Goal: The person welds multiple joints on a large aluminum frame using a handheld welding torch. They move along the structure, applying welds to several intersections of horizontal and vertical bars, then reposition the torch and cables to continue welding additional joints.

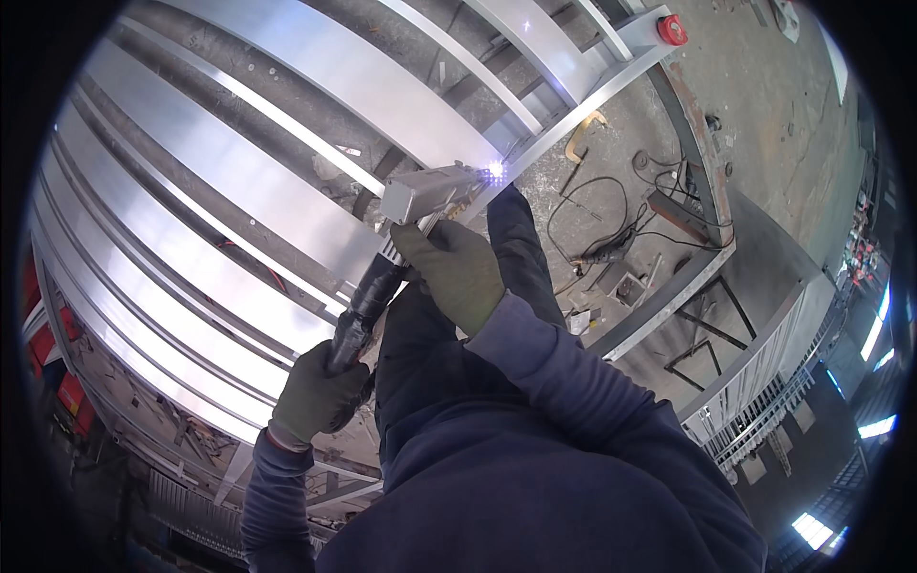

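Observation:
A handheld welding gun with a boxy silver head [411, 198] and a black-wrapped handle [363, 310] points up and to the right. A bright white-violet spot glows at its tip, on a corner joint of the silver metal frame [578, 103]. My left hand [315, 393], in a dark green glove, is closed around the handle's lower end. My right hand [457, 272], also gloved, is closed on the gun just below the silver head; its fingertips are partly hidden. Long flat slats [315, 48] of the frame lie side by side, with gaps between them.
A red round object [672, 30] sits at the frame's far corner. Past its right edge are a yellow clamp [581, 139], looped black cables [621, 229] on the floor and a steel support beam [702, 153]. More barred panels [764, 382] stand at right. My legs are beneath the frame's edge.

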Tool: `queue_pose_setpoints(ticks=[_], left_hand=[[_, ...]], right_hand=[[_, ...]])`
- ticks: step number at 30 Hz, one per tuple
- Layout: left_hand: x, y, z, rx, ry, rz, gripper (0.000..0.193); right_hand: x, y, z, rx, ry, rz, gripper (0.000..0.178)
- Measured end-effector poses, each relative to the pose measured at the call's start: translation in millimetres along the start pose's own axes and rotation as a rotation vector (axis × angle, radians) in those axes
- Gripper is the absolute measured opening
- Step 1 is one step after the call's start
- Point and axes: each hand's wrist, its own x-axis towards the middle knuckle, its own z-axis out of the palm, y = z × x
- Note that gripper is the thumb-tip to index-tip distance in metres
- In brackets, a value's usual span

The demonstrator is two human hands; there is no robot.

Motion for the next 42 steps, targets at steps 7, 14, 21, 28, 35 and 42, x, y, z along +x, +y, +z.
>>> queue_pose_setpoints(ticks=[7,14,21,28,35,42], left_hand=[[-5.8,-2.8,-0.5,-0.016,0.003,-0.008,0.030],[-8.2,-8.8,-1.3,-0.006,0.006,-0.015,0.033],[-8.7,-19.3,-1.7,0.041,0.028,-0.001,0.033],[-12.8,-23.4,-2.3,0.060,0.037,0.016,0.034],[-16.2,-30.7,-2.4,0.069,0.054,0.019,0.034],[-18.4,-37.0,-2.2,0.080,0.055,0.040,0.035]], right_hand=[[-9.1,-7.6,2.6,-0.030,0.003,-0.009,0.049],[-11.6,-3.8,5.2,0.003,-0.009,0.014,0.048],[-13.9,-0.6,7.8,-0.013,-0.016,0.033,0.050],[-18.5,-0.2,10.3,-0.039,-0.021,0.038,0.051],[-18.3,12.8,17.9,0.051,-0.007,-0.009,0.041],[-15.6,23.7,19.6,0.044,-0.014,-0.025,0.039]])
